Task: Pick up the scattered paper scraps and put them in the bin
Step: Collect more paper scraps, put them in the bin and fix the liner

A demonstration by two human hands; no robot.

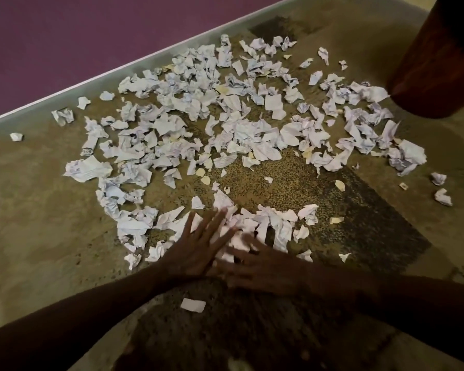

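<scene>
Paper scraps (241, 124) are lying crumpled and torn across the speckled brownish floor (38, 210), thickest in a broad band toward the far edge where the floor is meeting a pale skirting strip (97, 81) and a purple wall (91, 28). A smaller clump (268, 223) is sitting at the near side, right under the hands. One flat scrap (193, 305) is lying apart, between the forearms.

Left hand (198, 245) is lying flat on the near clump, fingers straight and spread, palm down. Right hand (263, 266) is blurred; fingers appear to be reaching inward across the same clump, but whether they are spread or curling cannot be told. Judgement: both hands are converging to rake the loose pieces into one heap, since a flat sweep gathers more than pinching singly.

Dark reddish-brown cylindrical object (439, 54) is standing at the far right corner of the floor, probably the bin; its opening is out of view. Nearly all scraps are remaining on the floor.
</scene>
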